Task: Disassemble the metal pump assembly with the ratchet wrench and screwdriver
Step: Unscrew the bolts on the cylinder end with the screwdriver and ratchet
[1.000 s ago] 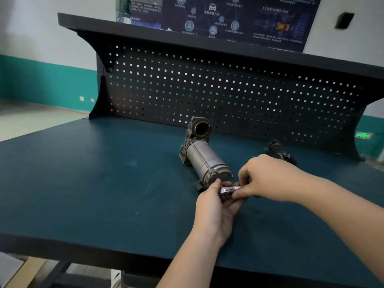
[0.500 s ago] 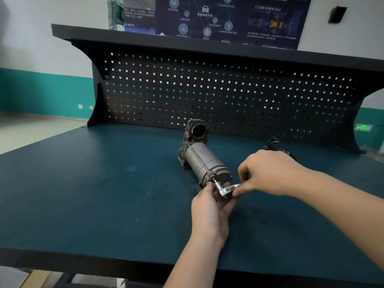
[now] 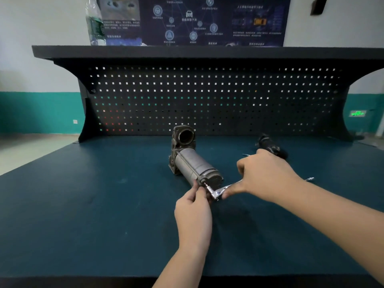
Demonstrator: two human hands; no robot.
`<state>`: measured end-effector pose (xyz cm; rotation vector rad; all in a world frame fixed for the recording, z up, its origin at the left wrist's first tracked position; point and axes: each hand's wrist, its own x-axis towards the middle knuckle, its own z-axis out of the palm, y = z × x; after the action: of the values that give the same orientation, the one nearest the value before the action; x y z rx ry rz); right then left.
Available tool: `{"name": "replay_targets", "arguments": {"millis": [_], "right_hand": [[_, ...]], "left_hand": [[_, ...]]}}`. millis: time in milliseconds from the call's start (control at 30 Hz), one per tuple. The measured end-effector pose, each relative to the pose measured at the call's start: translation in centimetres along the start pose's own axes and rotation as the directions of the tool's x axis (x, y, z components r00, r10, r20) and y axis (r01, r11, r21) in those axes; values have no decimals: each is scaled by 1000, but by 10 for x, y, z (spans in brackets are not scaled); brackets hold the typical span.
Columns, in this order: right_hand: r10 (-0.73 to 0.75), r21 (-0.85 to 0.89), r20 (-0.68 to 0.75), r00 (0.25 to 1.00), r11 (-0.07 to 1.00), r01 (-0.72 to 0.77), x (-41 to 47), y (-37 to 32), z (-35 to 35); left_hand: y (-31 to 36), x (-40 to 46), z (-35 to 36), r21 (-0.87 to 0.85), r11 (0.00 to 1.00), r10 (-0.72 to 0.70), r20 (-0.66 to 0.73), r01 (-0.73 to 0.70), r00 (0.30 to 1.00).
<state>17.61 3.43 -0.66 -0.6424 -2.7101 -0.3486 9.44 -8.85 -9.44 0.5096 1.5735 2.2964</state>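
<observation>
The metal pump assembly (image 3: 192, 163) lies on its side mid-bench, nearer the back edge, its cylindrical end toward me. My right hand (image 3: 264, 175) is closed around the handle of the ratchet wrench (image 3: 218, 191), whose bit meets the pump's near end face. My left hand (image 3: 194, 210) pinches the bit at that joint, fingers curled tight. A dark part (image 3: 270, 146) lies toward the bench's back right.

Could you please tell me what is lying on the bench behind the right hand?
Behind the right hand lies a dark part on the workbench. A thin metal tip shows beside it. The hand covers their near ends, so I cannot identify them.
</observation>
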Motion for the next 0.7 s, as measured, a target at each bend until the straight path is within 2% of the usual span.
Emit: {"name": "replay_targets", "arguments": {"millis": [133,233,300,400,500,567,600,633,667,700], "right_hand": [[-73,-112,-9,997,991,71,0,16,-6],[-136,-234,-32,990,964,125,0,23,-15],[-178,-287,-54,983,945,156,-1,20,-22],[-243,-341,-85,966,918,201,-2,10,-33],[-300,-335,-117,947,909,247,-2,6,-43],[-341,-183,-204,918,934,307,-3,10,-47],[-268,19,-262,927,959,283,-4,12,-50],[-123,300,-302,945,929,217,-7,14,-52],[39,548,-304,952,825,141,-9,17,-49],[163,707,-252,954,704,67,-12,18,-44]], "left_hand": [[3,-9,9,94,994,48,103,-58,993],[0,-14,14,146,983,101,51,-107,994],[1,-12,17,24,999,-29,26,29,999],[9,-6,23,-126,943,-283,182,308,942],[14,2,28,-207,891,-344,271,403,899],[15,6,30,-277,848,-378,282,452,882],[14,6,30,-311,827,-388,286,468,876],[13,7,31,-337,810,-395,290,479,872],[12,8,31,-355,798,-399,295,488,868],[11,8,31,-369,789,-400,298,491,867]]}}
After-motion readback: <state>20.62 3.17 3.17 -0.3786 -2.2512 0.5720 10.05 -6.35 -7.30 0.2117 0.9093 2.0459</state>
